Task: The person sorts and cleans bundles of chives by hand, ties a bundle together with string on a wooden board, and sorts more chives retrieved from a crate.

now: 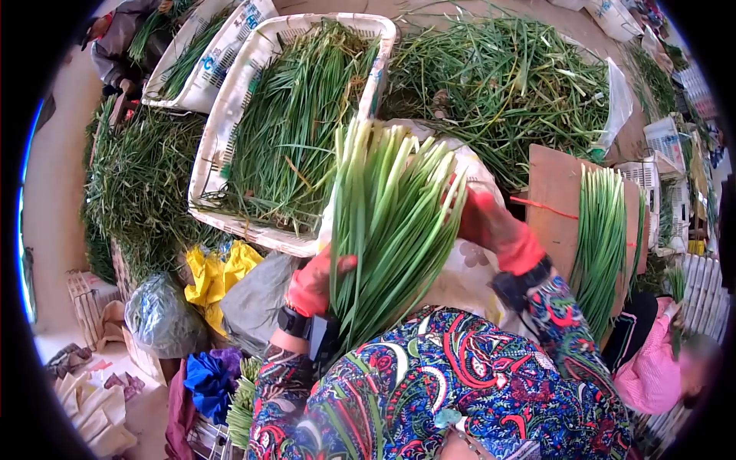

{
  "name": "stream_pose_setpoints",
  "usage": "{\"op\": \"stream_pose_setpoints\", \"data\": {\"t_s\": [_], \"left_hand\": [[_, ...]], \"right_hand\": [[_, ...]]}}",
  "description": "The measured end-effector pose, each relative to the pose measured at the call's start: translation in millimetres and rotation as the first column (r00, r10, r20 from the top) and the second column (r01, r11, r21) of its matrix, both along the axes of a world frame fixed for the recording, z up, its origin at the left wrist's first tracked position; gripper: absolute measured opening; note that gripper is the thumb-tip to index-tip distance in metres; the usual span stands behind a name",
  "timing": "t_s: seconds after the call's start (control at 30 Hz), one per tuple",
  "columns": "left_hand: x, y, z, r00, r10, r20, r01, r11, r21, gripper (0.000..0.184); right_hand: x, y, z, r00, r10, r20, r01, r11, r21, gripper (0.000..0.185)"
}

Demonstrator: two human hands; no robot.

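**While Garlic Chives (387, 222) Fan Out Untied, Outer Stems Could Slip**

As the loose garlic chives spread in front of the wearer, their pale ends overlap the lower right corner of the white crate (268, 236), leaves trailing toward the body. Just below the crate, the left hand (310, 285), gloved in red, grasps the bundle's left side, thumb across the leaves, its other fingers hidden. Right of the crate, the red-gloved right hand (502, 230) is at the bundle's other edge, near the pale ends; it is blurred, and I cannot tell whether its fingers grip or merely touch.

No tie shows around the bundle. If the left fingers slackened, outer stems could probably slide free, and any falling toward the crate might mix with the tangled greens (307, 115) inside it. Squeezing too hard might instead bruise the leaves. Farther right of the crate, a careless swing of the right hand could disturb the chive bunch (602, 230) lying on cardboard (548, 172).
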State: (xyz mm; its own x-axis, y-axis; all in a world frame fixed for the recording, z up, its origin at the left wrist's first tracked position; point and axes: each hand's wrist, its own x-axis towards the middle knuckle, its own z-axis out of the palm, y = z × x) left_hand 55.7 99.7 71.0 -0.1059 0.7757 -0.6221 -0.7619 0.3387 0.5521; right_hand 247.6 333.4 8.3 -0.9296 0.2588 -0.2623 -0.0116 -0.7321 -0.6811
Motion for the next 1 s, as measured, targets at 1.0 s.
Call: {"op": "stream_pose_setpoints", "data": {"t_s": [1.0], "left_hand": [[26.0,99.5,38.2,-0.089,-0.420,-0.903,0.318,0.847,-0.426,0.066]], "right_hand": [[-78.7,-3.1,79.7,0.983,-0.176,-0.051,0.183,0.960,0.212,0.094]]}}
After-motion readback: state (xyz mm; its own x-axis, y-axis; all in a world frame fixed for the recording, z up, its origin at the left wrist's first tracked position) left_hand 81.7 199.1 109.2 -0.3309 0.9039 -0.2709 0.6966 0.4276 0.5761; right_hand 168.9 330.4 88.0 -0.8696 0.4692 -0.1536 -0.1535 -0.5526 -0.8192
